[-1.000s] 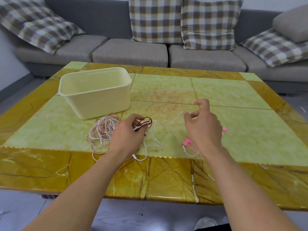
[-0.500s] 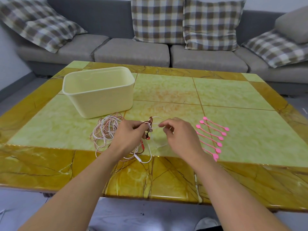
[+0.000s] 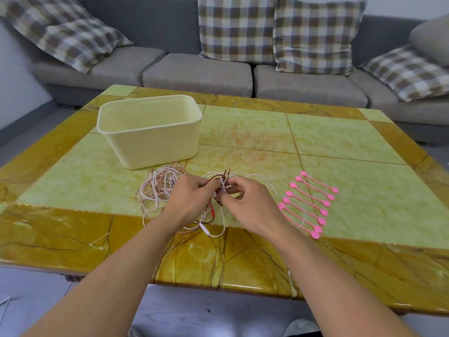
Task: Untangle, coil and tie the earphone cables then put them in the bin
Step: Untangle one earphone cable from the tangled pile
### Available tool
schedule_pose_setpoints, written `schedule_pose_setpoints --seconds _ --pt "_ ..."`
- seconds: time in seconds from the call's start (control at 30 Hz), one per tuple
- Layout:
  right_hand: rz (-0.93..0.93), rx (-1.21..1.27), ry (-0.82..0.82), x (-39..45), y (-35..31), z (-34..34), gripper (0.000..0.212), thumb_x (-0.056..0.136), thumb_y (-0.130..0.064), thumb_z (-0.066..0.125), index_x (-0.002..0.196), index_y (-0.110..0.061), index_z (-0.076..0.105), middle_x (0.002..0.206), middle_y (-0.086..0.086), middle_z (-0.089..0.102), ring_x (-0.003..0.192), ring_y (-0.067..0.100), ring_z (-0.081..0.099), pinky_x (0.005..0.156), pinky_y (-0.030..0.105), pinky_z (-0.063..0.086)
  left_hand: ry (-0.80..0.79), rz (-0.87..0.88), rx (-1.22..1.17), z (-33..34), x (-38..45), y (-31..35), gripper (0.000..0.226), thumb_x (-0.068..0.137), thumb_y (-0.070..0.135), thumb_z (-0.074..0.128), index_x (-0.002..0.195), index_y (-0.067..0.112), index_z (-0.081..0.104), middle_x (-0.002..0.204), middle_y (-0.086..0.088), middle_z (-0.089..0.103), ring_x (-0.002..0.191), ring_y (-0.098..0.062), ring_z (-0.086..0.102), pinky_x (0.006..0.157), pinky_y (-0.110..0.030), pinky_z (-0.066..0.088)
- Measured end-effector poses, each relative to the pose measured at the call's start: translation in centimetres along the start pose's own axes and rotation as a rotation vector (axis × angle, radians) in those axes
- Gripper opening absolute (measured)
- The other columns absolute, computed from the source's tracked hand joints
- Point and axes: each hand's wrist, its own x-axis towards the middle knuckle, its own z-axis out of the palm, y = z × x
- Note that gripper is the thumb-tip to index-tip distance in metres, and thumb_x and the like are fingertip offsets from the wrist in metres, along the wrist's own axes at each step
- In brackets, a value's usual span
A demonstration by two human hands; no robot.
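Note:
A tangle of white and pink earphone cables (image 3: 159, 188) lies on the table in front of the cream bin (image 3: 150, 132). My left hand (image 3: 190, 198) grips a bunch of dark brown and white cable (image 3: 220, 177) lifted just above the table. My right hand (image 3: 245, 200) meets it from the right and pinches the same bunch with its fingertips. A white loop with an inline remote (image 3: 206, 231) trails toward the table's front edge. The bin looks empty from this angle.
Several pink cable ties (image 3: 308, 203) lie in a row to the right of my right hand. The green and amber marble table (image 3: 352, 147) stretches beyond. A grey sofa (image 3: 199, 71) with checked cushions stands behind it.
My right hand has moved left from the pink ties to the cable bunch held by my left hand and now pinches it. The pink ties are uncovered.

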Motion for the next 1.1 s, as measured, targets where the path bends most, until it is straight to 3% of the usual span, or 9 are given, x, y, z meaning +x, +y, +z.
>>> schedule_pose_setpoints --seconds 0.17,0.33,0.43,0.6,0.77,0.87,0.97,1.03,1.1 --pt "0.013 -0.074 0.134 0.2 0.4 0.4 0.010 0.093 -0.031 0.071 0.088 -0.025 0.077 0.086 -0.012 0.075 0.078 0.007 0.069 0.074 0.036 0.056 -0.069 0.073 0.159 0.1 -0.2 -0.4 0.047 0.100 0.033 0.058 0.055 0.032 0.069 0.048 0.009 0.061 0.043 -0.010 0.046 0.055 -0.033 0.041" --pt "0.003 -0.134 0.178 0.2 0.2 0.0 0.014 0.096 -0.023 0.067 0.107 -0.030 0.070 0.080 -0.011 0.076 0.070 0.004 0.068 0.059 0.018 0.047 0.009 0.111 0.365 0.6 -0.4 -0.1 0.046 0.102 0.044 0.050 0.069 0.022 0.073 0.058 0.006 0.069 0.061 -0.011 0.065 0.064 -0.031 0.050" --pt "0.056 -0.117 0.136 0.0 0.2 -0.8 0.014 0.094 -0.023 0.071 0.095 -0.027 0.058 0.075 -0.010 0.073 0.060 0.000 0.066 0.047 0.012 0.041 0.052 0.101 0.478 0.6 -0.1 -0.6 0.049 0.102 0.045 0.048 0.073 0.017 0.074 0.061 0.005 0.070 0.068 -0.015 0.067 0.065 -0.031 0.051" --pt "0.095 -0.098 0.112 0.0 0.8 -2.6 0.013 0.092 -0.017 0.071 0.094 -0.028 0.075 0.085 -0.007 0.078 0.069 0.006 0.073 0.073 0.034 0.062 0.102 0.034 0.565 -0.3 0.7 -1.6 0.045 0.104 0.046 0.044 0.080 0.022 0.074 0.069 0.001 0.070 0.074 -0.027 0.066 0.066 -0.034 0.052" --pt "0.093 0.302 0.371 0.3 1.0 -5.1 0.012 0.103 -0.015 0.057 0.097 -0.020 0.067 0.092 -0.006 0.076 0.081 0.013 0.074 0.061 0.029 0.057 0.103 -0.007 0.619 -0.7 1.0 -2.1 0.043 0.103 0.047 0.045 0.074 0.024 0.068 0.068 0.001 0.065 0.075 -0.029 0.065 0.069 -0.036 0.046" --pt "0.062 0.870 0.537 0.6 0.7 -6.8 0.017 0.107 -0.010 0.045 0.096 -0.012 0.058 0.102 0.006 0.077 0.099 0.023 0.074 0.076 0.033 0.060 0.073 -0.002 0.635 -0.8 0.8 -1.9 0.035 0.102 0.048 0.049 0.082 0.029 0.071 0.071 0.001 0.066 0.079 -0.031 0.064 0.075 -0.038 0.049" --pt "0.094 1.319 0.606 0.4 0.8 -8.6 0.024 0.109 -0.009 0.036 0.091 -0.015 0.052 0.072 0.004 0.067 0.073 0.023 0.073 0.076 0.037 0.059 0.065 0.004 0.686 -0.9 0.8 -1.8 0.033 0.103 0.045 0.049 0.083 0.029 0.070 0.072 0.000 0.065 0.081 -0.030 0.065 0.083 -0.040 0.050" --pt "0.177 1.195 0.705 0.2 1.1 -9.7 0.023 0.107 -0.009 0.039 0.091 -0.017 0.052 0.058 -0.004 0.045 0.048 0.013 0.047 0.056 0.028 0.044 0.088 -0.026 0.662 -0.9 0.9 -2.0 0.041 0.103 0.044 0.049 0.069 0.026 0.061 0.067 0.001 0.064 0.077 -0.030 0.066 0.079 -0.039 0.051" --pt "0.243 0.702 0.717 -0.2 1.4 -10.4 0.016 0.105 -0.012 0.044 0.099 -0.018 0.058 0.061 -0.008 0.044 0.048 0.011 0.039 0.046 0.024 0.036 0.128 -0.052 0.595 -0.9 1.1 -2.2 0.042 0.103 0.044 0.049 0.069 0.023 0.065 0.065 -0.001 0.065 0.073 -0.030 0.066 0.066 -0.035 0.048"
